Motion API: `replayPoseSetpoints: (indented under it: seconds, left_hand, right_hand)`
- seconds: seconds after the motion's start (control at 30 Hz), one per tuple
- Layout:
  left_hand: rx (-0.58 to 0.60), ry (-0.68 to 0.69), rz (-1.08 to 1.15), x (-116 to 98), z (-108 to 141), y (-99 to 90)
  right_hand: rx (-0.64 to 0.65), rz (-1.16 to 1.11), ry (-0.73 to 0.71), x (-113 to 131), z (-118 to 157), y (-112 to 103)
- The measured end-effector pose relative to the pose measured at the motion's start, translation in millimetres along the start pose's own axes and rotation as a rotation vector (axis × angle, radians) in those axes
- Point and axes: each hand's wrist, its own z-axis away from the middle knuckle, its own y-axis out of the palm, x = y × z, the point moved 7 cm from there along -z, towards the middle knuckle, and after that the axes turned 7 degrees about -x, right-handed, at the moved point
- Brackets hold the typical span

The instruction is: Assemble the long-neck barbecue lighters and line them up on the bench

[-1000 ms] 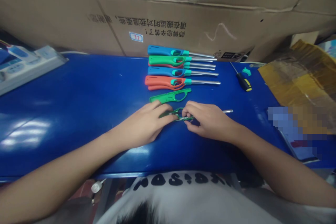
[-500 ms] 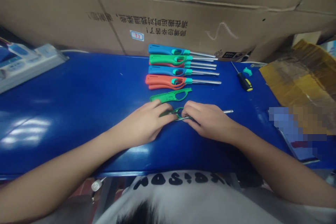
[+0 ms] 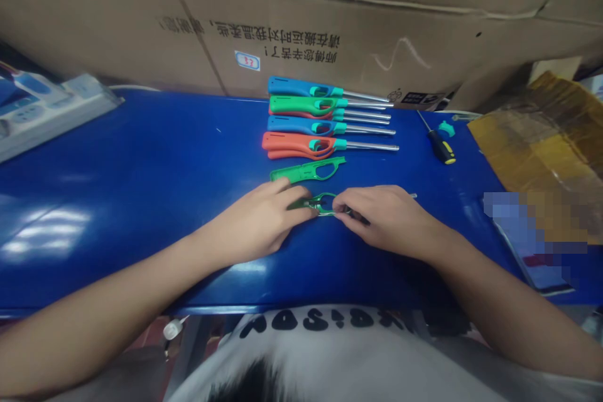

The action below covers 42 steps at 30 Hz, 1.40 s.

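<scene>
An opened green lighter shell, with a trigger loop and a thin wire along it, lies low over the table. My left hand is closed around its handle end. My right hand pinches at the front end, with a dark part showing under its fingers. Past that hand a bit of metal tube tip shows; the rest is hidden. Just beyond my left fingers lies the other green shell half, its hollow side up.
Several finished-looking stick lighters lie in a row farther back. A screwdriver and a turquoise part are to the right, near a taped cardboard piece. A power strip stands left; a large carton borders the blue table.
My right hand has shifted slightly right along the lighter, baring more of the trigger loop and covering more of the metal tube. My left hand stays in place.
</scene>
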Motion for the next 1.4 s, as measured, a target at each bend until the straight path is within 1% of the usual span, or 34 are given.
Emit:
replayPoseSetpoints:
  seconds: [0.2,0.4,0.6,0.7,0.77,0.87,0.93,1.0,1.17,1.27,1.4]
  left_hand:
    - [0.003,0.010,-0.013,0,0,0.4]
    - [0.000,0.024,-0.061,0,1,0.8]
    - [0.013,0.027,-0.079,-1,0,0.9]
    - [0.032,0.022,-0.115,-3,0,2.4]
    - [0.040,0.017,-0.143,-3,1,3.0]
    - [0.053,0.014,-0.164,-3,2,3.5]
    - [0.059,0.015,-0.166,-3,3,3.6]
    - [0.063,0.016,-0.162,-3,3,3.6]
    - [0.057,0.017,-0.140,-2,1,3.1]
    - [0.055,0.019,-0.129,-2,1,3.1]
    - [0.053,0.022,-0.123,-2,2,3.5]
  right_hand:
    - [0.048,0.052,-0.019,4,5,-7]
    - [0.067,0.072,0.029,-1,5,-14]
    - [0.153,0.050,-0.054,7,10,-13]
    - [0.168,0.063,-0.043,10,13,-14]
    - [0.160,0.021,-0.022,9,13,-17]
    - [0.083,-0.078,0.037,-2,12,-25]
    - [-0.007,-0.084,0.091,-16,10,-32]
    - [-0.039,-0.055,0.121,-28,9,-34]
    - [0.092,-0.041,0.164,-43,5,-19]
    - [0.122,-0.060,0.188,-44,5,-15]
    - [0.135,-0.104,0.183,-42,7,-17]
